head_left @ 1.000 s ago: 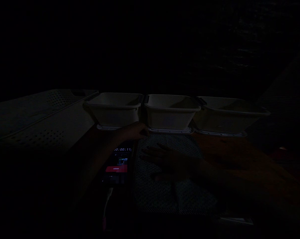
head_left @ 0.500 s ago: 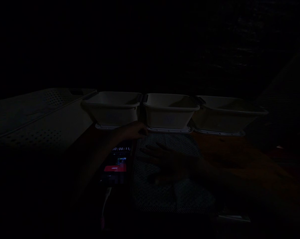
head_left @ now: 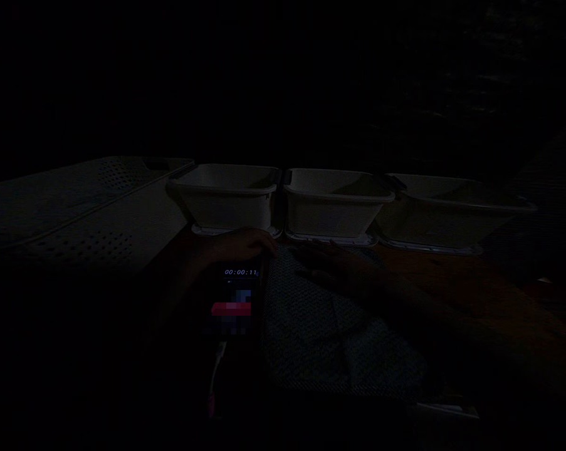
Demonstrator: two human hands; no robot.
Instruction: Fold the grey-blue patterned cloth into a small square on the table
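A grey-blue textured cloth lies spread on the wooden table, with a few creases across it. My left hand is at its far left corner, fingers bent down and closed on the edge; the fingertips are hard to see in the dark. On the far part of the cloth rests my right hand, flat with fingers stretched out to the left. A phone with a lit screen and a timer lies left of the cloth, below my left wrist.
Three pale bins stand in a row behind the cloth: a left bin, a middle bin and a right bin. At the left is a large perforated basket. A cable runs from the phone. Bare wood shows at the right.
My right hand has slid away from me across the cloth to its far edge. The left hand stays at the corner, its fingers lower. The view has shifted slightly left.
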